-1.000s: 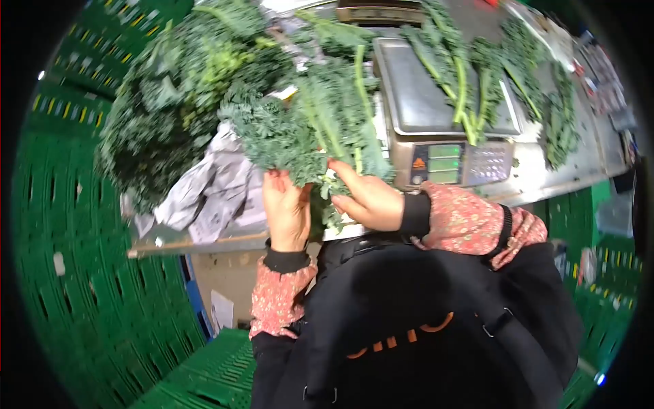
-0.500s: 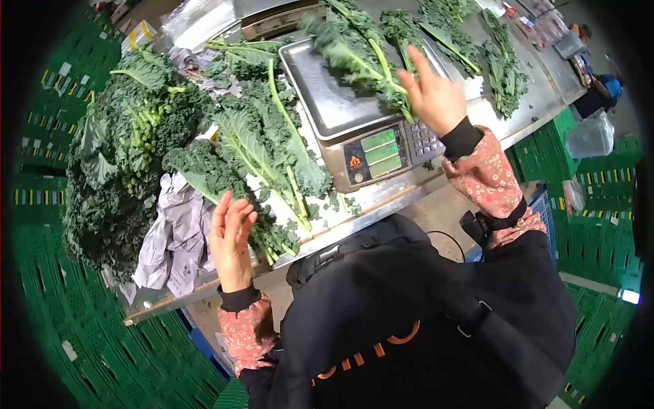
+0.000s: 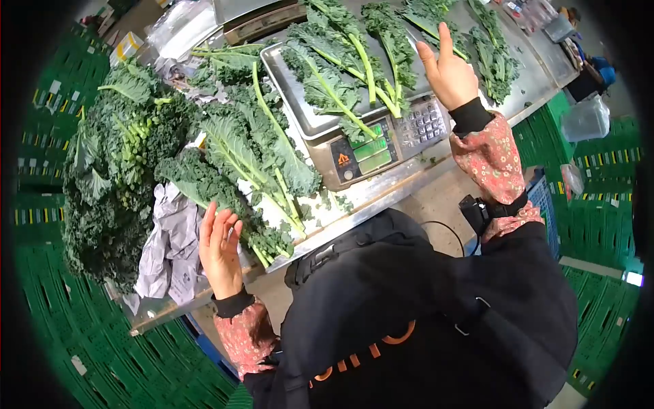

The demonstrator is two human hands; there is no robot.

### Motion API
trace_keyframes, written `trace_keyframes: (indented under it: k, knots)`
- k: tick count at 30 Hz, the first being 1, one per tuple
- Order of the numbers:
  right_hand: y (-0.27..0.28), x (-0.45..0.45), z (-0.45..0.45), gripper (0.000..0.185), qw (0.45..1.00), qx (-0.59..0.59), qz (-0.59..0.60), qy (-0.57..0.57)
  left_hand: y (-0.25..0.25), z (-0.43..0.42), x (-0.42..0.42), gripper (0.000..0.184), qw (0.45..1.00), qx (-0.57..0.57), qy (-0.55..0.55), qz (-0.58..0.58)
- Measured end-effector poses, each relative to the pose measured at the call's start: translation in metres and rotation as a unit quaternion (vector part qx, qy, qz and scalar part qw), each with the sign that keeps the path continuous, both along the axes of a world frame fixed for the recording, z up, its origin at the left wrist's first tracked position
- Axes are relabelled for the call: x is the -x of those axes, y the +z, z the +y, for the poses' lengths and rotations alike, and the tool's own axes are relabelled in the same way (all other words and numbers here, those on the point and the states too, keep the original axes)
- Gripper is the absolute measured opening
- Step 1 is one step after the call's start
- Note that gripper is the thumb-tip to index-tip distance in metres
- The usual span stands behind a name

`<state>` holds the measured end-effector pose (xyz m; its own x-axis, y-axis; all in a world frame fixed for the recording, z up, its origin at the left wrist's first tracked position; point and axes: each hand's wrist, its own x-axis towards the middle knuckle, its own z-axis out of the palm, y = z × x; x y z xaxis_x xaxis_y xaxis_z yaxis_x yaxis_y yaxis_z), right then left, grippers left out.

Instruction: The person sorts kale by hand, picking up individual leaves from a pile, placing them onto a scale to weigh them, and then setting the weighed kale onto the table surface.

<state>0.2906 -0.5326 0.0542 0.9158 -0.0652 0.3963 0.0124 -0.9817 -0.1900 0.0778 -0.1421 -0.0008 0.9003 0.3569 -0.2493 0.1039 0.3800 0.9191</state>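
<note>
Several kale leaves (image 3: 340,68) lie on the metal pan (image 3: 289,102) of a digital scale (image 3: 351,158), their pale stems pointing toward me. One stem hangs over the scale's green display (image 3: 375,160). My right hand (image 3: 453,78) hovers above the right side of the scale, fingers stretched out, holding nothing. At the front edge of the table, my left hand (image 3: 221,249) is raised with its fingers apart, beside loose kale leaves (image 3: 238,146) and crumpled grey paper (image 3: 167,238). A large heap of kale (image 3: 126,163) stands at the left.
More kale leaves (image 3: 494,58) lie on the metal table right of the scale. A clear plastic tub (image 3: 586,121) stands beyond the table's right end. Green crates (image 3: 65,327) are stacked on both sides. Clear plastic wrap (image 3: 180,27) lies at the back left.
A kale leaf has come to rest on the scale pan, and my right hand has drawn away from it to the right. My left hand has barely moved.
</note>
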Motion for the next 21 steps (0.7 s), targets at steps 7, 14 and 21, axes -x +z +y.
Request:
trace_keyframes:
  k: [7, 14, 21]
  knots:
    - [0.004, 0.000, 0.013, 0.103, 0.988, 0.017, 0.150, 0.026, -0.005, 0.010, 0.003, 0.047, 1.000, 0.007, 0.002, 0.009]
    - [-0.025, -0.042, 0.039, 0.119, 0.948, -0.047, 0.310, 0.054, -0.007, 0.013, -0.005, 0.046, 1.000, 0.019, -0.020, -0.004]
    - [-0.054, -0.039, 0.056, 0.093, 0.974, -0.038, 0.175, 0.138, -0.002, 0.000, -0.011, 0.045, 0.999, 0.036, -0.009, -0.002]
